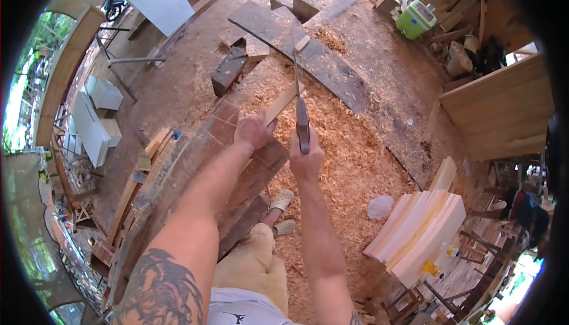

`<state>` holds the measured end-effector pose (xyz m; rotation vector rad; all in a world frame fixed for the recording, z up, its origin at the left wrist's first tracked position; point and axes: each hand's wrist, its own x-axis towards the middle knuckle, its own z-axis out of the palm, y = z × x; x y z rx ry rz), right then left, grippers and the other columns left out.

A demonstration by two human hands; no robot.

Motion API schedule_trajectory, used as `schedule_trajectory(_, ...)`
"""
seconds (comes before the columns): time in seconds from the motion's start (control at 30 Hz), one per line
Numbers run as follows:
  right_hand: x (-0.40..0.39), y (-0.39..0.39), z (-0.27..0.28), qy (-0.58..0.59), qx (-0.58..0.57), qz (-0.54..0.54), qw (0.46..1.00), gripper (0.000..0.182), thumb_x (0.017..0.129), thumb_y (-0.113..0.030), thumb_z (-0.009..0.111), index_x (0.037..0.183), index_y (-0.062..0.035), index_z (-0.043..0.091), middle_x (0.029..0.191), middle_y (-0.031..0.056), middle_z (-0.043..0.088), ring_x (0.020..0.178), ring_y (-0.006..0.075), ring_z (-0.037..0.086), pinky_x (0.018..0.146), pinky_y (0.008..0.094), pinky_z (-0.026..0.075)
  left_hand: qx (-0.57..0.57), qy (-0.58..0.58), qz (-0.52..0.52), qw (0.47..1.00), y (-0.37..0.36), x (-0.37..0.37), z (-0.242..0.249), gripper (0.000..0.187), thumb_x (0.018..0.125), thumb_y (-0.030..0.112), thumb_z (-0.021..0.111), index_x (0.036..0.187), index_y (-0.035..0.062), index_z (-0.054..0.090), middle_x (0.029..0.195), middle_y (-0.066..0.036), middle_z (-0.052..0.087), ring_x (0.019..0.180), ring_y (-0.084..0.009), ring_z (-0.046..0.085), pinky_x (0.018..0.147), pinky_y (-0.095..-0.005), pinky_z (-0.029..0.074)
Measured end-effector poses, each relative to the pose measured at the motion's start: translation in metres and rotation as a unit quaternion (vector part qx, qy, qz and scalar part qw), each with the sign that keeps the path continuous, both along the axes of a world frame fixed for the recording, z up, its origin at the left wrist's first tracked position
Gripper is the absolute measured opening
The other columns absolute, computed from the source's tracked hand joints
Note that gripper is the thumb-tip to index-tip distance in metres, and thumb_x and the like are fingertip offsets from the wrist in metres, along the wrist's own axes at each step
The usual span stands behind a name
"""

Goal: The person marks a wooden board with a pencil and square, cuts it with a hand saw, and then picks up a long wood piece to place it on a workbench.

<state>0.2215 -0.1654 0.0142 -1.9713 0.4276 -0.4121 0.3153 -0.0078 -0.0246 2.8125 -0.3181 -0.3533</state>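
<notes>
Wooden strip (pixel 284 104) clasped in left grip (pixel 253 128), far end beside saw (pixel 301 113) held in right grip (pixel 308 160).

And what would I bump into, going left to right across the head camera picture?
Big pale board → left hand → wood strip → long-bladed tool → green-and-white box → big brown wooden panel.

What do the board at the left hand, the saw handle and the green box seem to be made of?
Board: seemingly bare, unvarnished wood, being pale and matte.
Saw handle: perhaps wood or plastic; its dark, dull surface leaves it open.
Green box: probably smooth plastic, from its even, bright colour.
</notes>
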Motion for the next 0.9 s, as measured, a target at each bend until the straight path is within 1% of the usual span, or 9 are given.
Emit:
schedule_trajectory(0.13, -0.096, 0.002, 0.038, 0.030, 0.010, 0.020, 0.999, 0.051, 0.096, -0.016, 0.075, 0.141, 0.0003, 0.060, 0.096, 0.0211, 0.075, 0.081, 0.0332, 0.077, 0.070, 0.0406, 0.060, -0.012, -0.001, 0.004, 1.000, -0.002, 0.000, -0.007, 0.046, 0.104, 0.048, 0.056, 0.122, 0.0056, 0.056, 0.091, -0.021, 0.078, 0.092, -0.0372, 0.077, 0.117, -0.0567, 0.035)
schedule_trajectory(0.2, -0.175, 0.000, 0.042, 0.064, 0.009, 0.028, 0.997, 0.050, 0.097, -0.011, 0.074, 0.143, 0.0016, 0.060, 0.106, 0.0194, 0.076, 0.090, 0.0245, 0.076, 0.076, 0.0377, 0.059, -0.019, 0.003, 0.008, 1.000, 0.001, 0.001, -0.001, 0.046, 0.104, 0.048, 0.056, 0.124, 0.0061, 0.056, 0.091, -0.020, 0.078, 0.092, -0.0369, 0.077, 0.117, -0.0568, 0.034)
schedule_trajectory(0.27, -0.216, 0.002, 0.085, 0.066, 0.018, 0.039, 0.997, 0.051, 0.096, -0.008, 0.073, 0.143, 0.0066, 0.058, 0.109, 0.0193, 0.076, 0.092, 0.0272, 0.076, 0.079, 0.0378, 0.059, -0.032, -0.013, 0.008, 0.999, 0.001, 0.000, -0.003, 0.046, 0.104, 0.047, 0.057, 0.119, 0.0039, 0.057, 0.088, -0.021, 0.077, 0.092, -0.0383, 0.076, 0.116, -0.0556, 0.036)
schedule_trajectory(0.37, -0.210, 0.001, 0.091, 0.084, 0.039, 0.041, 0.995, 0.051, 0.096, -0.006, 0.072, 0.142, 0.0079, 0.058, 0.109, 0.0195, 0.075, 0.092, 0.0280, 0.076, 0.081, 0.0378, 0.060, -0.032, -0.023, 0.002, 0.999, 0.001, -0.001, -0.007, 0.045, 0.104, 0.046, 0.057, 0.117, 0.0029, 0.058, 0.087, -0.021, 0.077, 0.091, -0.0386, 0.076, 0.115, -0.0548, 0.037)
schedule_trajectory(0.5, -0.056, 0.001, 0.008, -0.051, -0.016, 0.032, 0.998, 0.050, 0.095, -0.015, 0.074, 0.140, 0.0021, 0.060, 0.095, 0.0209, 0.075, 0.075, 0.0327, 0.076, 0.065, 0.0402, 0.058, -0.008, -0.018, -0.004, 1.000, 0.001, -0.001, 0.000, 0.046, 0.104, 0.046, 0.057, 0.118, 0.0024, 0.058, 0.088, -0.022, 0.077, 0.091, -0.0381, 0.076, 0.115, -0.0541, 0.038)
schedule_trajectory(0.63, 0.014, 0.002, -0.008, 0.041, 0.002, 0.004, 0.999, 0.048, 0.096, -0.023, 0.075, 0.138, -0.0017, 0.063, 0.082, 0.0192, 0.074, 0.069, 0.0362, 0.074, 0.063, 0.0447, 0.058, 0.000, -0.015, 0.001, 1.000, 0.001, -0.002, -0.006, 0.046, 0.103, 0.047, 0.057, 0.119, 0.0037, 0.057, 0.089, -0.022, 0.077, 0.092, -0.0373, 0.077, 0.114, -0.0541, 0.038)
schedule_trajectory(0.77, -0.016, 0.002, 0.006, 0.004, -0.028, 0.004, 1.000, 0.048, 0.096, -0.024, 0.074, 0.137, -0.0025, 0.063, 0.083, 0.0209, 0.073, 0.071, 0.0365, 0.074, 0.064, 0.0460, 0.058, 0.011, -0.009, 0.004, 1.000, 0.006, 0.006, -0.006, 0.046, 0.102, 0.047, 0.058, 0.120, 0.0049, 0.056, 0.092, -0.021, 0.078, 0.093, -0.0369, 0.077, 0.115, -0.0552, 0.037)
schedule_trajectory(0.83, -0.077, 0.003, 0.024, 0.026, -0.026, 0.007, 0.999, 0.046, 0.096, -0.017, 0.075, 0.138, -0.0025, 0.063, 0.089, 0.0166, 0.076, 0.075, 0.0246, 0.076, 0.066, 0.0385, 0.058, 0.002, -0.001, 0.005, 1.000, -0.003, 0.000, -0.004, 0.046, 0.102, 0.047, 0.058, 0.119, 0.0046, 0.057, 0.091, -0.021, 0.077, 0.093, -0.0373, 0.077, 0.115, -0.0551, 0.037)
schedule_trajectory(0.9, -0.151, 0.005, 0.046, 0.041, 0.007, 0.016, 0.999, 0.052, 0.097, -0.012, 0.074, 0.144, 0.0007, 0.058, 0.106, 0.0203, 0.076, 0.089, 0.0251, 0.077, 0.076, 0.0373, 0.060, -0.010, 0.000, 0.011, 1.000, -0.001, 0.001, 0.000, 0.046, 0.104, 0.048, 0.057, 0.117, 0.0044, 0.057, 0.089, -0.021, 0.077, 0.094, -0.0377, 0.076, 0.114, -0.0547, 0.037)
